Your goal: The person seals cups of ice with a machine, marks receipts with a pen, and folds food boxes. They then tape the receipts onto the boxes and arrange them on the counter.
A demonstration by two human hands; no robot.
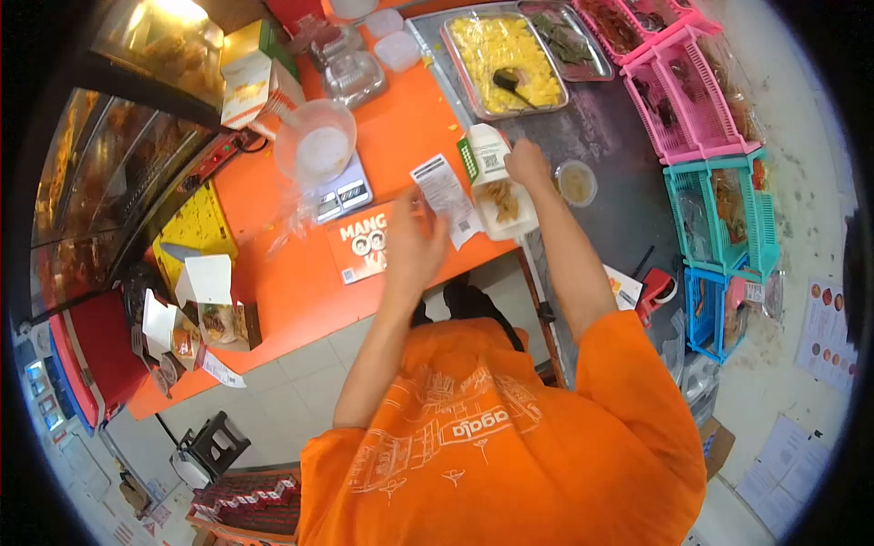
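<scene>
My right hand is closed on the raised flap at the top right of a white food box. Pieces of light brown food lie inside the open box. A printed receipt lies on the orange counter just left of the box. My left hand hovers near the receipt, over the right side of an orange printed card; it is blurred, and whether its fingers hold anything cannot be made out. A small round tub stands right of my right forearm.
A scale with a plastic bowl stands at the left. Behind are a tray of yellow food and clear containers. Pink baskets line the right edge. Two opened boxes sit at the left.
</scene>
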